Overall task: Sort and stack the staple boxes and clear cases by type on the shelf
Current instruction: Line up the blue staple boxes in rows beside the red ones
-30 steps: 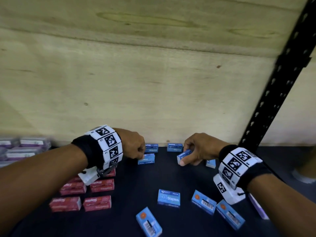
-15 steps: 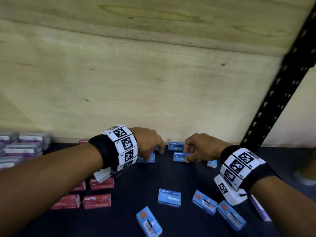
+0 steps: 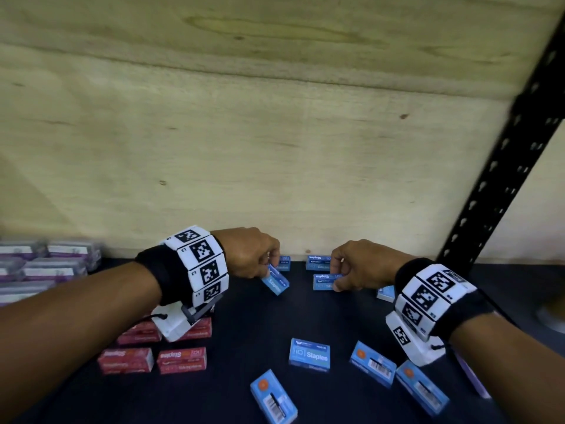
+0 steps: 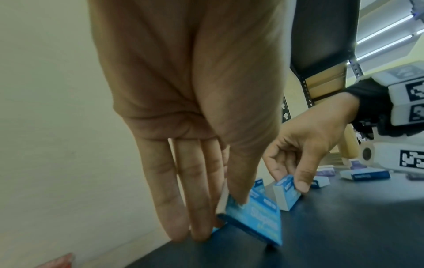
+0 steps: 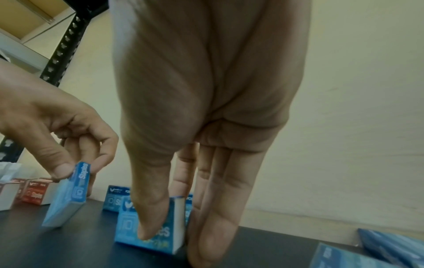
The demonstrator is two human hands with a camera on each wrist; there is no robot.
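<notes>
1. Left hand (image 3: 250, 255): thumb and fingers pinch a blue staple box (image 3: 275, 281) by its long sides. The box is tipped up on one edge on the shelf surface (image 3: 244, 319), its long axis running diagonally away from the back panel (image 3: 275, 148).
2. Right hand (image 3: 357, 266): thumb on the printed face and fingers behind grip a second blue box (image 3: 324, 282). This box rests on the shelf surface, its long axis parallel to the back panel.
3. Placement row: two more blue boxes (image 3: 318, 262) stand against the back panel, directly behind both hands. The second blue box lies just in front of this row; whether it touches cannot be told.
4. Governing relation: the row lies straight ahead of the right hand and ahead-right of the left hand. The right hand is judged nearer, and its box is already aligned with the row. The left box probably requires turning until its long axis matches.
5. Remaining stock: loose blue boxes (image 3: 309, 354) lie scattered nearer the person, at mixed angles.
6. Sorted groups: red staple boxes (image 3: 182, 359) stand grouped at the left; clear cases (image 3: 49, 264) are stacked at the far left.
7. Progress judgement: blue sorting is at an early stage
</notes>
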